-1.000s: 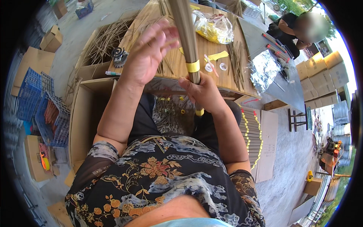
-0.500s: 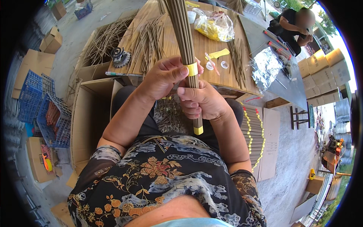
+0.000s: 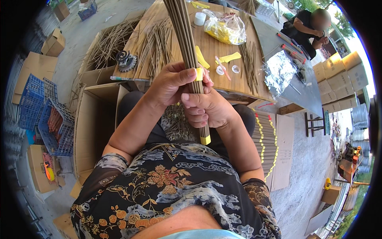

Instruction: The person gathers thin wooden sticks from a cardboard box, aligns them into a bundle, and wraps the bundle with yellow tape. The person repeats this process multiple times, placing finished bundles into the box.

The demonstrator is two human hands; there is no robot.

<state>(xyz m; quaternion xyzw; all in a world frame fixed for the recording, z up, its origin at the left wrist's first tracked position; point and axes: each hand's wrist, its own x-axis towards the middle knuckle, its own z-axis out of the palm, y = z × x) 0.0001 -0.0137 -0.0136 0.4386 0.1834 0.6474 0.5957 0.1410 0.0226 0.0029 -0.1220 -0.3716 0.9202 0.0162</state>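
I hold a long bundle of thin brown sticks upright in front of me, over my lap. My left hand wraps the bundle at a yellow band, thumb pressing on the band. Just below it, my right hand grips the same bundle in a fist. A second yellow band circles the bundle's lower end, which sticks out under my right hand. The bundle's top runs out of the picture.
A wooden table ahead holds loose sticks, yellow strips, a plastic bag and a white tape roll. Open cardboard boxes stand at my left, blue crates further left. Banded stick bundles lie at my right. Another person sits beyond.
My left hand came down from an open raised pose and closed on the bundle at the upper yellow band. The bundle has slid lower through my right hand.
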